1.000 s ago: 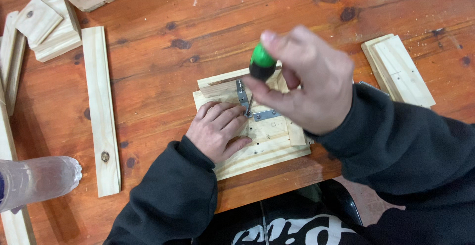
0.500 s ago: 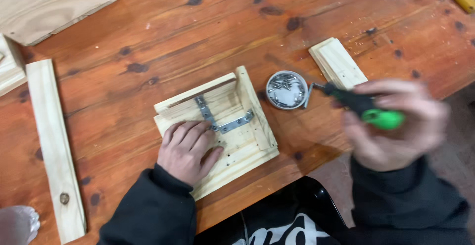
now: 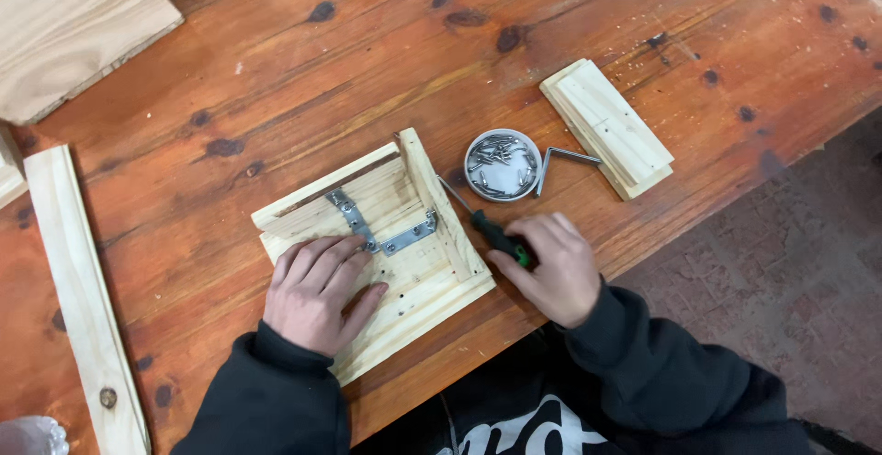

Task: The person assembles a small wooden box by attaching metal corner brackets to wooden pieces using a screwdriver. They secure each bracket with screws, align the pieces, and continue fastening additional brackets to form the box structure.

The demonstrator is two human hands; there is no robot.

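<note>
The right hand (image 3: 551, 267) has lowered the green-handled screwdriver (image 3: 487, 225) onto the table just right of the wooden frame (image 3: 386, 253), fingers loosely on its handle; driving has paused. The left hand (image 3: 317, 290) presses flat on the frame, beside its metal corner bracket (image 3: 381, 230).

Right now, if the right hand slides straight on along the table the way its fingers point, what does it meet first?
The right hand points up-left, fingers on the green-handled screwdriver. Beyond that, the first thing in line looks like the raised edge of the wooden frame, likely sooner than the round tin of screws.

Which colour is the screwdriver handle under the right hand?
Black and green screwdriver handle, head view.
</note>
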